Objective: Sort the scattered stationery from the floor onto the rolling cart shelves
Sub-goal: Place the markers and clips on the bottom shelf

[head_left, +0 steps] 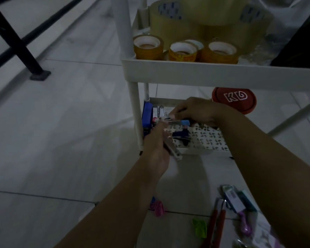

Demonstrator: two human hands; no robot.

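A white rolling cart [204, 72] stands on the tiled floor. Its upper shelf holds several rolls of brown and clear tape [183, 51]. On the lower shelf [211, 138] lie a blue stapler [147, 119] at the left and small blue items. My left hand [157, 151] is at the lower shelf's front edge, closed on a long white-edged item [175, 153]. Over the same shelf, my right hand [195, 111] pinches a thin pen-like item [170, 119] with a light blue part. More stationery lies on the floor at lower right [234, 201].
Pink clips [157, 207] and a green clip [200, 228] lie on the floor near my arms, beside red-handled items [217, 222]. A red round lid [234, 99] sits behind the cart. Black furniture legs [18, 43] stand at the upper left.
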